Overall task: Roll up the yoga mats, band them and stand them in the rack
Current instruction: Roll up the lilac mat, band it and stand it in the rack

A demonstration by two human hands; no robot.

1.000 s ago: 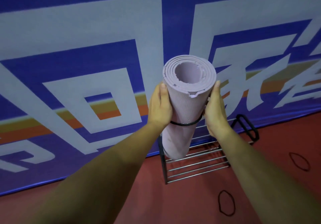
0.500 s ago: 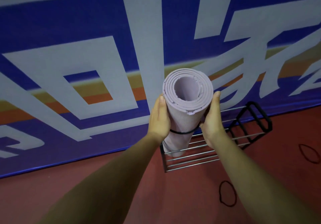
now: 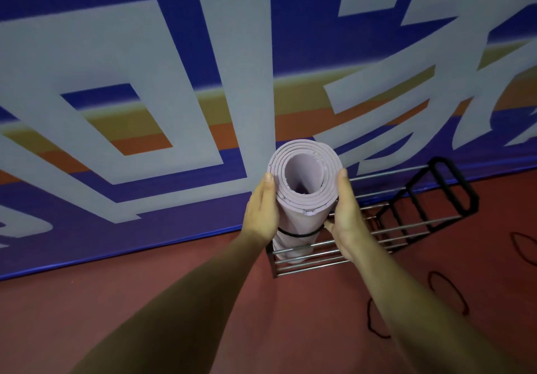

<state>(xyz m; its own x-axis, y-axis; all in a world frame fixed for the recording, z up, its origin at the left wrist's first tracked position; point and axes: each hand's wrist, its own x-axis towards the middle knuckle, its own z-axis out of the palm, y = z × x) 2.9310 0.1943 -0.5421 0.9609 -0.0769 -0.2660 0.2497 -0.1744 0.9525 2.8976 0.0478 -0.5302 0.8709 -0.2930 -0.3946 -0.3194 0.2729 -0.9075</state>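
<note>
Above the red floor (image 3: 145, 301), before a blue lettered banner (image 3: 145, 54), both forearms are extended. A rolled lilac yoga mat (image 3: 293, 219) is clasped upright between the left grip (image 3: 261, 211) and the right grip (image 3: 347, 216), with thumbs raised. Its lower end, ringed by a black band (image 3: 296, 234), is seen behind the left front bars of the wire rack (image 3: 386, 228).

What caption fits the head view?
Left hand and right hand hold a rolled lilac yoga mat upright in a black metal rack.
</note>
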